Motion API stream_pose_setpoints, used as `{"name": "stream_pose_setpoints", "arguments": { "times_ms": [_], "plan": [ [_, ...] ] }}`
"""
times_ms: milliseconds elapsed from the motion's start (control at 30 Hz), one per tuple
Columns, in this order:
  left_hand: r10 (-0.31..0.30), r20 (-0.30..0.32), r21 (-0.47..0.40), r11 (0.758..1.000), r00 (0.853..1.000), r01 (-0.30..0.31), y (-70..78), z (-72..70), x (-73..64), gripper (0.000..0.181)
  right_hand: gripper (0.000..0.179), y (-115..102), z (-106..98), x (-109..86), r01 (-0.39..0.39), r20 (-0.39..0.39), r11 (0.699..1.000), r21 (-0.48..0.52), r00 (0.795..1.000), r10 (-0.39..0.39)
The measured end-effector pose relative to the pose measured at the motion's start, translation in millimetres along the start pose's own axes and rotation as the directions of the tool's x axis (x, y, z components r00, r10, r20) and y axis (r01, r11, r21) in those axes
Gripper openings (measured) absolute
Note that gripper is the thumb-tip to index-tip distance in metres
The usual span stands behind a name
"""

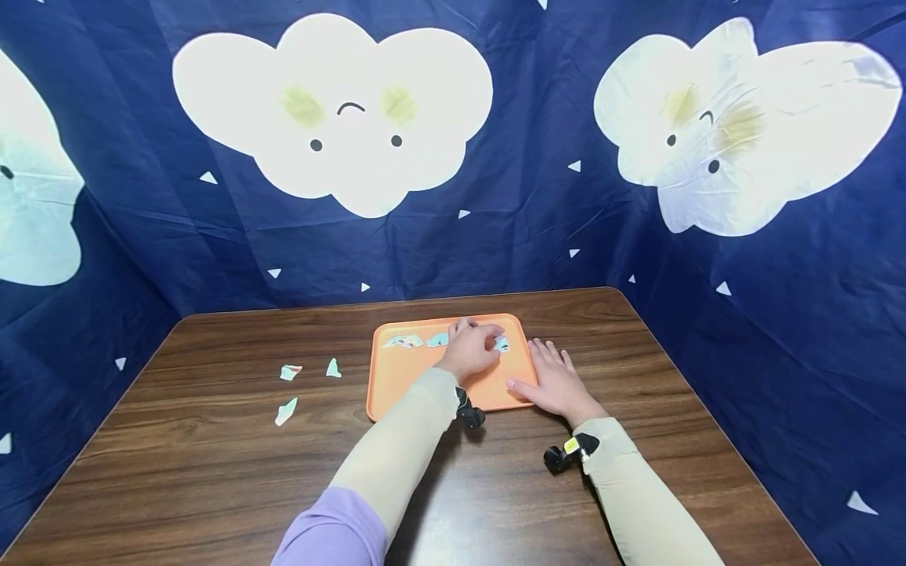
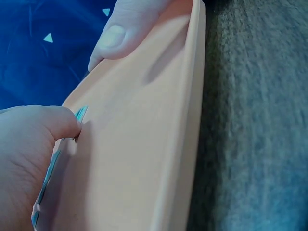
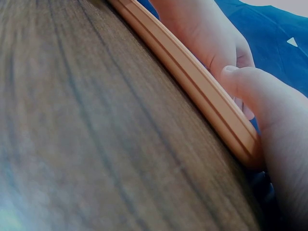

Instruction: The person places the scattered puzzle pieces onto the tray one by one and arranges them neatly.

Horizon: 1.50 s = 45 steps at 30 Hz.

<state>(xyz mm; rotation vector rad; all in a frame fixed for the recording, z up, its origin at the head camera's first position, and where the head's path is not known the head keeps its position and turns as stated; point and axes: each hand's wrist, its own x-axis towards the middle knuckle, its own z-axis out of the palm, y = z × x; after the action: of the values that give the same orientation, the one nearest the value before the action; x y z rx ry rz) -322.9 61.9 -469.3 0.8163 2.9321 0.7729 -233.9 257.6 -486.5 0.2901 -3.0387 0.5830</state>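
Brown wood-grain table [image 1: 177, 472]: orange tray [image 1: 396, 377], three paper scraps [image 1: 286, 411] left of tray

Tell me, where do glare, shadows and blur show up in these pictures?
Head view: pale glare on the near part of the table, between the arms; left wrist view: a soft shadow on the tray beside the left hand, with the table's grain looking smeared; right wrist view: a bluish bright patch on the table, bottom left corner.

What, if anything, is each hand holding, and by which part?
Left hand: cannot tell, any grasp beside the paper pieces is hidden. Right hand: no visible grip; it rests at the right edge of the orange tray.
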Motion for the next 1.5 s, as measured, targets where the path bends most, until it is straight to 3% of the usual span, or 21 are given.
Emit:
{"name": "stream_pose_setpoints", "arguments": {
  "times_ms": [567, 833, 967, 1133, 1333, 1500],
  "plan": [
    [0.035, 0.002, 0.057, 0.998, 0.999, -0.035, 0.3, -5.1, -4.3, 0.043, 0.103, -1.8, -1.2, 0.4, -0.009, 0.015, 1.000, 0.003, 1.000, 0.009],
    [0.064, -0.060, -0.012, 0.998, 0.996, -0.065, -9.0, -16.2, -15.8, 0.046, 0.102, -1.7, 0.2, 0.3, -0.002, 0.018, 1.000, 0.010, 1.000, 0.002],
    [0.087, -0.126, -0.067, 0.993, 0.988, -0.096, -15.3, -28.0, -26.2, 0.046, 0.102, -1.6, -1.0, -0.3, -0.004, 0.018, 1.000, 0.013, 1.000, 0.004],
    [0.065, -0.208, -0.111, 0.990, 0.976, -0.090, -24.6, -43.2, -44.1, 0.044, 0.102, -1.1, -2.3, 0.4, -0.005, 0.021, 1.000, 0.030, 1.000, 0.005],
    [0.020, -0.265, -0.101, 0.994, 0.964, -0.048, -37.2, -60.6, -70.6, 0.043, 0.103, 1.2, -1.4, -0.1, 0.011, -0.003, 0.999, 0.040, 1.000, -0.011],
    [0.013, -0.320, -0.083, 0.996, 0.947, -0.042, -56.9, -70.0, -96.8, 0.042, 0.103, 0.7, 0.3, -0.3, 0.019, -0.004, 0.999, 0.043, 1.000, -0.019]
  ]
}}
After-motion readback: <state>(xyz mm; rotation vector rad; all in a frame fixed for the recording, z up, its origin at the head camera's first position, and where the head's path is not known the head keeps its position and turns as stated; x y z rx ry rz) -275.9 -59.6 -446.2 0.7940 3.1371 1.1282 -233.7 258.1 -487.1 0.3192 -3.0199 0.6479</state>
